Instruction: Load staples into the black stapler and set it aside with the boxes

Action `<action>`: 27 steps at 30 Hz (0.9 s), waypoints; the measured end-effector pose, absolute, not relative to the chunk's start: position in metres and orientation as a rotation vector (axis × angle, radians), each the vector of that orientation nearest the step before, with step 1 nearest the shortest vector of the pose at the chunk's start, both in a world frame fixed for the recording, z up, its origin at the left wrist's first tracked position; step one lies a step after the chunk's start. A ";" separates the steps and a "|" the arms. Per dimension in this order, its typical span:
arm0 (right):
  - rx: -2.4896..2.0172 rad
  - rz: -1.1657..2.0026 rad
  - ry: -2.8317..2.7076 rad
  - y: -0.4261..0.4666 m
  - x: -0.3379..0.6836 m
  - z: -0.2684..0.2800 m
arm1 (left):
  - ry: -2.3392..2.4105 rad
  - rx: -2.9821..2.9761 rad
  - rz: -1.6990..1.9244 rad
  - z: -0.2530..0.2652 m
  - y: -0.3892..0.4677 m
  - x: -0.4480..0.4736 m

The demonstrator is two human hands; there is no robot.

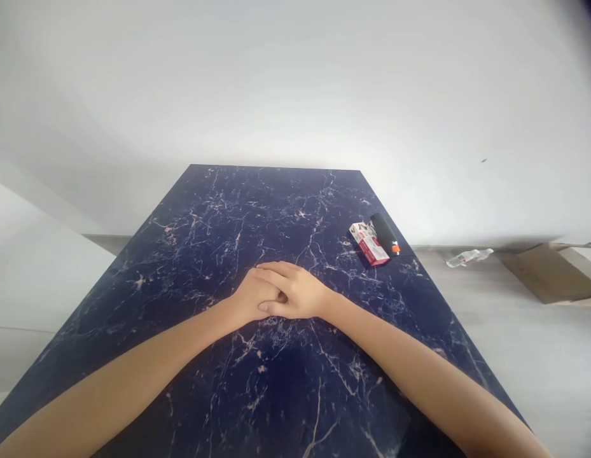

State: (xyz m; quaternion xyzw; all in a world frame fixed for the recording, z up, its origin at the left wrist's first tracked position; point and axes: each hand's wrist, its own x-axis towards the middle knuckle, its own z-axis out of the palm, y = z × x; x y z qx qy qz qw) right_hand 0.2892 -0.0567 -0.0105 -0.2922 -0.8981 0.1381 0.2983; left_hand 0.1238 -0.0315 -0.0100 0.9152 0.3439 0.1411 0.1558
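Seen from above, a person's right hand [302,289] is folded over the left hand [254,292], the two clasped together near the middle of a dark blue, marble-patterned tabletop [238,216]. Neither hand holds any visible object, though the left fingers are mostly hidden, so how they are curled cannot be told. As far as the view shows, no handling is under way: the two small things near the tabletop's right edge lie out of the hands' grasp, and nothing about them shows finished work. The nearer one, beyond the hands and to their right, is a small white and red carton [370,245], lying flat and set at a slant, with printing on its top. It appears intact, but it is too small here to read the lettering or be sure that its flaps are closed. Right alongside it, closer to the edge, lies a black cylinder [383,234] with a bright orange patch at its near end; whether the two touch is unclear.
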 end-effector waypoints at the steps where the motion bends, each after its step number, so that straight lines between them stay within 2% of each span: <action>1: -0.786 0.374 -2.379 -0.057 0.290 -0.010 | 0.968 2.632 0.384 -0.008 -0.032 0.124; 4: -0.852 0.327 -2.327 -0.054 0.297 -0.004 | 0.963 2.681 0.326 -0.001 -0.034 0.125; 7: -1.086 0.108 -2.190 -0.040 0.322 0.017 | 0.973 2.773 0.301 -0.001 -0.035 0.123; 10: -1.582 -0.143 -1.962 -0.022 0.370 0.050 | 0.924 2.831 0.331 -0.005 -0.034 0.122; 13: -2.115 -0.256 -1.727 -0.010 0.431 0.078 | 0.905 2.826 0.350 -0.010 -0.033 0.121; 15: -2.425 -0.155 -1.632 -0.007 0.469 0.085 | 0.908 2.822 0.361 -0.011 -0.033 0.121; 17: -2.613 0.146 -1.669 -0.006 0.497 0.084 | 0.909 2.822 0.374 -0.011 -0.033 0.122; 19: -2.619 0.497 -1.739 -0.005 0.512 0.078 | 0.910 2.820 0.387 -0.011 -0.033 0.122; 21: -2.571 0.713 -1.752 -0.003 0.516 0.072 | 0.910 2.813 0.392 -0.011 -0.032 0.122; 27: -2.544 0.604 -1.867 0.001 0.503 0.070 | 0.905 2.811 0.396 -0.012 -0.033 0.121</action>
